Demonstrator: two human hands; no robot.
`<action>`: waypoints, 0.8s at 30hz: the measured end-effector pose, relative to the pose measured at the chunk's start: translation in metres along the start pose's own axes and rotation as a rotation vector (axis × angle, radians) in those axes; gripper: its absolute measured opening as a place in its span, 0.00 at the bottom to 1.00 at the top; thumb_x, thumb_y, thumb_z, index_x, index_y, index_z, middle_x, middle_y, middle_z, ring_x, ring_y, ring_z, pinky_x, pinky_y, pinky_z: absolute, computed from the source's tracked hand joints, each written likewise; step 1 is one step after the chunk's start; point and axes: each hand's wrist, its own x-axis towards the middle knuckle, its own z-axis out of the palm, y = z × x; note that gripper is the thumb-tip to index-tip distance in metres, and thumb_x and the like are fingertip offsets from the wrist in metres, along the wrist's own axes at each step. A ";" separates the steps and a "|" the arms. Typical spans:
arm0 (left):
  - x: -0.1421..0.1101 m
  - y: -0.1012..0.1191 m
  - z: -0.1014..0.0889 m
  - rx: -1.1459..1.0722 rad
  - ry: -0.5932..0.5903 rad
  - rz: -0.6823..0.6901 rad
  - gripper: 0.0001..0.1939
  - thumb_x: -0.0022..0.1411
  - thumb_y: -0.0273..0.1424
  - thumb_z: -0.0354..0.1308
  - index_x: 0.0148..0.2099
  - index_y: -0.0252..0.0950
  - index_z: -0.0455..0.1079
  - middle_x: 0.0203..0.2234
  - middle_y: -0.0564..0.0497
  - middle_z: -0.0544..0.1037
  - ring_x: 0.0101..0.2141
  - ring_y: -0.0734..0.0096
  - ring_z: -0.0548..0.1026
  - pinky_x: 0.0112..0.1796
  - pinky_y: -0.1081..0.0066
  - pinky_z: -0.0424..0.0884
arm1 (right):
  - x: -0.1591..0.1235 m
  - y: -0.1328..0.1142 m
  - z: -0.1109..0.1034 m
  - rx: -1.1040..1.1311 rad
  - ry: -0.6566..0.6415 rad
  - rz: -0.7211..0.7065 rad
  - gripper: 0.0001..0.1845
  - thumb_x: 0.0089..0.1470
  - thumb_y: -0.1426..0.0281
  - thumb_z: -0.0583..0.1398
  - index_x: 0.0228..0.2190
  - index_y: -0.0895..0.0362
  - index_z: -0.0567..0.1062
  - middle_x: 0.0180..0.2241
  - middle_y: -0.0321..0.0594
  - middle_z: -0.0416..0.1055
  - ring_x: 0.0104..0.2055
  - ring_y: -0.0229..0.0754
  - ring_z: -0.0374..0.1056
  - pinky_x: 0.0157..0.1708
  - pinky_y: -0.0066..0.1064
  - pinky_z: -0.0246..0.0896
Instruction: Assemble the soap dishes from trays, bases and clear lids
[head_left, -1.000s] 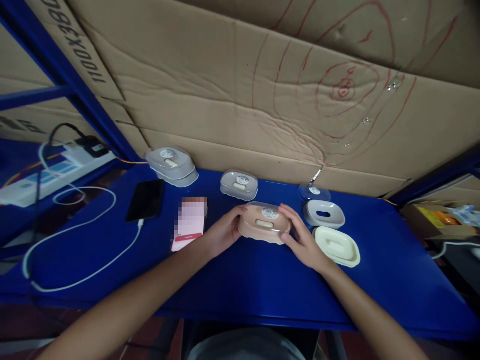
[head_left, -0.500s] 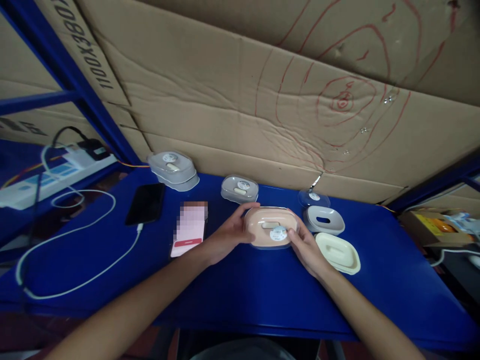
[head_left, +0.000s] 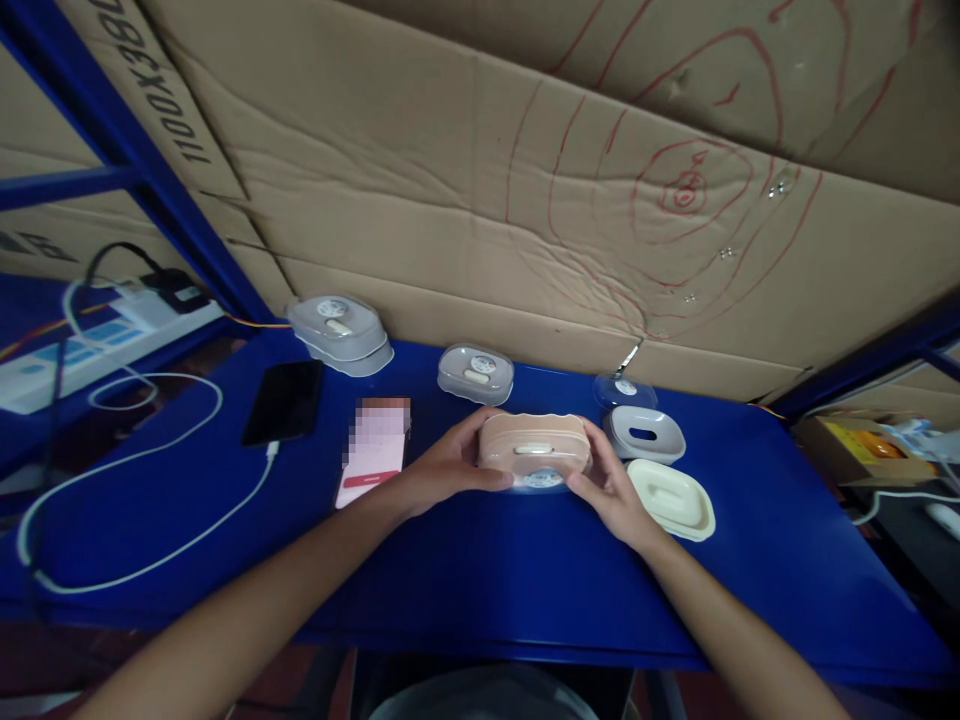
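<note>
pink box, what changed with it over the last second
Both hands, left and right, kept hold of the pink box and turned it over: its round sticker went from the top to the bottom edge near the table. The grey dish, cream dish and phone stayed put.

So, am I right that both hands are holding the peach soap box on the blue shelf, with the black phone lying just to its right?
Not quite: the head view shows the black phone lying to the left of the peach soap box, which the left hand and right hand do hold on the blue shelf.
</note>
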 end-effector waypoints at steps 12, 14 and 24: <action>0.002 -0.012 0.010 -0.089 0.071 -0.062 0.31 0.51 0.37 0.78 0.55 0.39 0.72 0.47 0.49 0.79 0.49 0.59 0.75 0.47 0.67 0.67 | -0.003 0.004 0.009 -0.315 0.107 0.017 0.36 0.71 0.48 0.53 0.73 0.46 0.56 0.74 0.42 0.55 0.75 0.52 0.52 0.75 0.52 0.45; 0.003 -0.014 0.012 -0.183 0.094 -0.106 0.31 0.50 0.35 0.78 0.55 0.38 0.74 0.48 0.47 0.80 0.50 0.60 0.76 0.48 0.67 0.68 | -0.001 0.002 0.008 -0.311 0.108 0.017 0.36 0.70 0.49 0.54 0.73 0.45 0.56 0.74 0.42 0.55 0.75 0.52 0.53 0.74 0.51 0.47; 0.011 -0.029 0.002 -0.351 0.116 -0.257 0.27 0.58 0.43 0.75 0.55 0.35 0.78 0.49 0.41 0.83 0.45 0.59 0.81 0.44 0.67 0.75 | 0.003 0.003 0.003 -0.406 -0.022 -0.039 0.37 0.69 0.51 0.57 0.72 0.46 0.55 0.74 0.46 0.52 0.76 0.53 0.48 0.75 0.52 0.42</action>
